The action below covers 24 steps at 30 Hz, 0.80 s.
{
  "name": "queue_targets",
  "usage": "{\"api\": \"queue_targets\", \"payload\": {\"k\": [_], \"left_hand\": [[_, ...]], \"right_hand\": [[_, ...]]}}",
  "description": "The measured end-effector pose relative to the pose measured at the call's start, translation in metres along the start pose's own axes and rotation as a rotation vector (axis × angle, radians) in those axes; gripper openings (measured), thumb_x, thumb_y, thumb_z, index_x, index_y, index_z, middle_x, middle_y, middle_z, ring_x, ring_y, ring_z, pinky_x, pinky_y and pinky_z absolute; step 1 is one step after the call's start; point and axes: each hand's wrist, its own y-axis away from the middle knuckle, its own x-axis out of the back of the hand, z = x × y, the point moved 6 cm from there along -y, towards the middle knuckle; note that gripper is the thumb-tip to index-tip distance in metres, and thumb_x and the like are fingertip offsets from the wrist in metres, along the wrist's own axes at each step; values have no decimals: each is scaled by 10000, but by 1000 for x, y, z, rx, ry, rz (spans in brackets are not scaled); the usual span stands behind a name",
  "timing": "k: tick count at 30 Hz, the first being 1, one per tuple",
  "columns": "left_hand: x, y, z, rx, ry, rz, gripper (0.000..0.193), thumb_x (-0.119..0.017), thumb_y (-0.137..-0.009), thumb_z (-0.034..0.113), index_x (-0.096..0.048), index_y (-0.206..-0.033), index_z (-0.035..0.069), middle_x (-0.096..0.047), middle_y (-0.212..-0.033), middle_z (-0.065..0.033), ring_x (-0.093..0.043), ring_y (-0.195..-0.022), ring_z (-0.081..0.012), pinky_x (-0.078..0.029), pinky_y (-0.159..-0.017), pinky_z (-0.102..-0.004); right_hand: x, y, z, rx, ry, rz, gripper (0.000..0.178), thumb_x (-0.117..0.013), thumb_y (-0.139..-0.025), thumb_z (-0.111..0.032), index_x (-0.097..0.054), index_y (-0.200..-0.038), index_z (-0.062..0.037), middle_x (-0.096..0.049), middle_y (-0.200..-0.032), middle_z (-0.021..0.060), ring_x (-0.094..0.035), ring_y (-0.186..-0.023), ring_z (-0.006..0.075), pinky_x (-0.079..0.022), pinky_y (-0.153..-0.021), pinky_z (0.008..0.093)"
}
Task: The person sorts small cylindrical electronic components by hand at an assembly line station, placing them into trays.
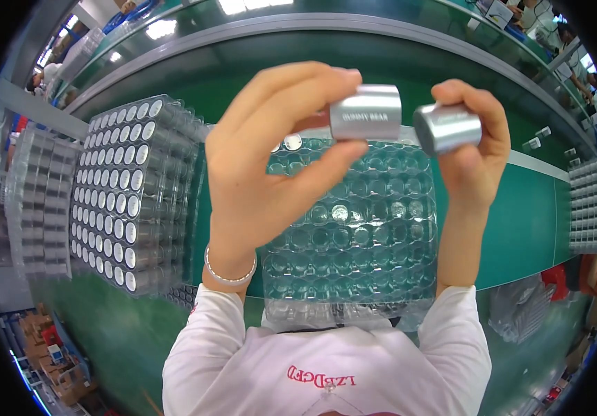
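Observation:
My left hand pinches a short silver cylinder between thumb and fingers, its axis lying level and printed lettering on its side. To its right my right hand grips a second silver cylinder, slightly tilted, its dark end turned toward the first one. A narrow gap separates the two. Below them lies a clear plastic tray with rows of round pockets, most showing nothing inside. A couple of white-topped pieces sit by the tray's far left corner, partly hidden by my left hand.
On the left rises a stack of clear trays full of white-ended cylinders, with another stack beyond it. More stacked trays and loose silver cylinders stand at right on the green work surface. A plastic bag hangs lower right.

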Motion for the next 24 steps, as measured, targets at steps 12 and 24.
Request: {"api": "queue_targets", "payload": {"k": [12,24], "left_hand": [[-2,7,2,81,70,-85,464,-698,-580,-87,-599,-1026,-7,-551,-1042,-140,-577,-929,-210,-538,-728,-270],[1,8,1,-61,34,-122,532,-654,-569,-130,-567,-1083,-24,-521,-1065,-158,-582,-909,-210,-561,-698,-283]], "right_hand": [[-18,11,-16,281,300,-89,410,-690,-588,86,-566,-954,-49,-454,-1077,211,-510,-928,256,-475,-712,346],[-18,10,-23,294,383,-81,377,-684,-601,39,-582,-959,-21,-495,-1043,230,-549,-866,271,-493,-686,341]]}}
